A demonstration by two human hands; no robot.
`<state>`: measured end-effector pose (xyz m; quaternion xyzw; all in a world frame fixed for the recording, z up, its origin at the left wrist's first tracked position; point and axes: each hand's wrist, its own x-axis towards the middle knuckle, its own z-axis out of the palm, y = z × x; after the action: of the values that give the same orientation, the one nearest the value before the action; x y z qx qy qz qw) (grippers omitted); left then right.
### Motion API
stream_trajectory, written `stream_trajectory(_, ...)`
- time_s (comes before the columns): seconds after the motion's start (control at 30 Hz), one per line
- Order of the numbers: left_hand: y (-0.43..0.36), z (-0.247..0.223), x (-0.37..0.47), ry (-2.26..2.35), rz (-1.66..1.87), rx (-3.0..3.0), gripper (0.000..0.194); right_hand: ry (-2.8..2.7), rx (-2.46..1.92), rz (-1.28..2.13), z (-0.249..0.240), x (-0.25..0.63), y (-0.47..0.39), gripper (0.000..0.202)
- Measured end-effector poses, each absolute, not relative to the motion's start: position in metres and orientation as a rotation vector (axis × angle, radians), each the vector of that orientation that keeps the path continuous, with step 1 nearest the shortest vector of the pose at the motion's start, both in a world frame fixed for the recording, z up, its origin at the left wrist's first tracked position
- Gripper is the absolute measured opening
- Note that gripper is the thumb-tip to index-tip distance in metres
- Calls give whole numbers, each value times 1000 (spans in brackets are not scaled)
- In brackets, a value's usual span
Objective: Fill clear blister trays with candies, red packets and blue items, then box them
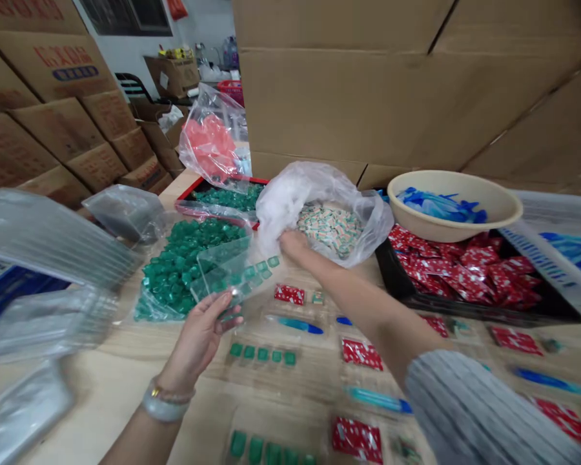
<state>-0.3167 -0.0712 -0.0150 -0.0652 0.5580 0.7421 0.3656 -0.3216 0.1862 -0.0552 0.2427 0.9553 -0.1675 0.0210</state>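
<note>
My left hand (208,323), with a bangle and a ring-like band at the wrist, is closed on a clear plastic tray (217,261). Green pieces show in or through the tray's right side. My right hand (294,245) reaches to the near left rim of a white plastic bag (283,194) full of small pale, orange and green pieces (332,226); its fingers are hidden. Left of it, a clear bag of green cube-like pieces (174,265) lies spread. Below my hands are clear trays with green pieces (262,354), red packets (362,354) and blue sticks (300,325).
A red tray (186,200) holds more green pieces. At the right, a cream basin (455,226) of blue items sits over a black tray (397,284) of red packets. Stacked clear trays (53,239) stand at the left. Cardboard boxes (319,103) wall off the back.
</note>
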Motion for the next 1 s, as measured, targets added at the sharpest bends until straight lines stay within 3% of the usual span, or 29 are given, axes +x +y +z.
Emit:
stream_trajectory(0.1,-69,-14,-321,1402,1731,-121,20,3011,777,-760,-48,-283,187,24)
stream_trajectory(0.23,-58,-21,-316,1361,1494,-69,18,2492,936,-1982,-43,-203,163,38)
stream_trajectory(0.3,-51,-26,-309,1373,1424,-41,18,2081,1018,-2397,-42,-173,148,45)
stream_trajectory(0.4,-46,-30,-299,1409,1366,-10,19,1885,1151,-2621,-44,-149,130,45)
stream_trajectory(0.63,-85,-10,-313,1635,1468,16,19,1965,1575,-2451,-72,-138,116,41)
stream_trajectory(0.87,-127,14,-326,1768,1727,9,20,2785,1558,-991,-82,-152,107,23)
stream_trajectory(1.0,-138,21,-325,1741,1765,-1,21,2727,1534,-553,-68,-152,97,24)
